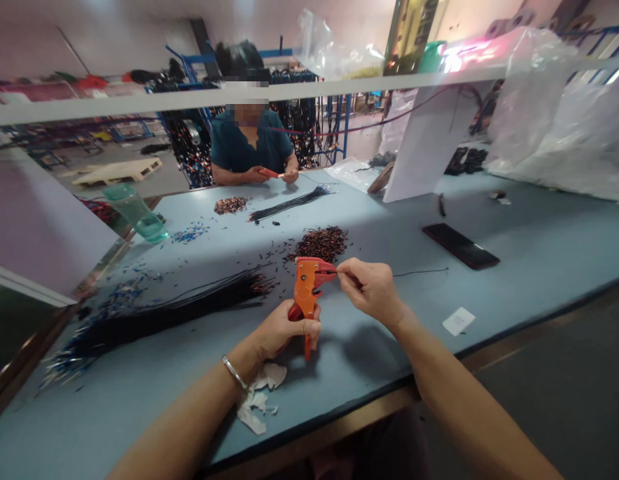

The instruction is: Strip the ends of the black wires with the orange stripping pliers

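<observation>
My left hand [289, 327] is wrapped round the handles of an orange and red wire stripper [305, 287], held upright above the table. My right hand [369, 287] pinches a thin black wire [419, 273] close to the tool's red jaws. The wire's near end is at the jaws, and its other end trails off to the right. Whether the jaws are closed on it is too small to tell. Left of the tool lies a long bundle of black wires [174, 313]. Behind the jaws sits a heap of small dark and copper-coloured scraps [322, 244].
Across the table [389, 233] a co-worker [252, 143] holds a red tool beside another wire bundle [292, 203]. A phone [462, 245] and a white card [459, 321] lie right. Crumpled tissue [259, 400] is near my left wrist; a bottle [136, 213] stands tilted far left.
</observation>
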Available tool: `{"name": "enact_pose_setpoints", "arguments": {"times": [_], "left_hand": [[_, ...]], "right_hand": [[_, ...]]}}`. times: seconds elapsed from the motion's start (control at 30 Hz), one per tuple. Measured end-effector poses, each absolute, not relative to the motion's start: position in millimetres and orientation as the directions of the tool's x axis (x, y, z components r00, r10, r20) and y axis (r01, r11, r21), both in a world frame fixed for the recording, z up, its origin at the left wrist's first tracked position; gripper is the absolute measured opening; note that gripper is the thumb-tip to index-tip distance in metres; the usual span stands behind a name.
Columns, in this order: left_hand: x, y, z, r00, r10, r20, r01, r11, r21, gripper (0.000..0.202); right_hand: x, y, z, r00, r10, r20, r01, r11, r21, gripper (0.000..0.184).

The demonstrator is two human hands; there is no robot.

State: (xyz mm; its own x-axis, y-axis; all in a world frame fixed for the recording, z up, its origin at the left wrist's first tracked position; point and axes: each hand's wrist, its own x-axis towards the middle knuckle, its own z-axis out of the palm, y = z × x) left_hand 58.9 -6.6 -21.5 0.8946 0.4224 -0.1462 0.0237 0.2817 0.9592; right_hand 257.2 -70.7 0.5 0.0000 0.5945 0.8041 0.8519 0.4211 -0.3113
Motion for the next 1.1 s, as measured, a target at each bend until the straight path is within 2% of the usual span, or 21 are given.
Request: {"name": "enact_pose_setpoints", "arguments": {"times": [0.27,0.43,0.77,0.87,1.0,1.1], "left_hand": [[61.2,-10.2,-24.7,0.855,0.492,-0.163,0.036,0.257,0.966,0.042],[62.6,-12.0,-24.4,0.818,0.540,-0.197,0.020,0.317,0.948,0.045],[62.5,-9.0,-24.5,0.873,0.482,-0.076,-0.066,0.270,0.960,0.036],[61.4,-6.5,-22.2,0.840,0.536,-0.091,-0.112,0.334,0.936,0.036],[58.6,0.3,-21.5,0.774,0.625,-0.102,-0.200,0.394,0.897,0.034],[58.0,2.9,-22.6,0.769,0.635,-0.076,-0.246,0.402,0.882,0.032]], "right_hand": [[253.1,-70.1,-2.5,-0.018,0.571,0.821,0.892,0.380,-0.246,0.014],[251.6,-68.6,-5.4,-0.013,0.557,0.830,0.900,0.369,-0.233,0.014],[253.0,-63.6,-11.6,0.053,0.569,0.821,0.888,0.350,-0.300,0.011],[260.7,-63.2,-13.3,0.096,0.573,0.814,0.888,0.321,-0.330,0.011],[269.1,-62.3,-15.1,0.219,0.593,0.775,0.865,0.250,-0.436,0.010],[268.0,-62.0,-15.8,0.239,0.617,0.750,0.849,0.241,-0.470,0.011]]}}
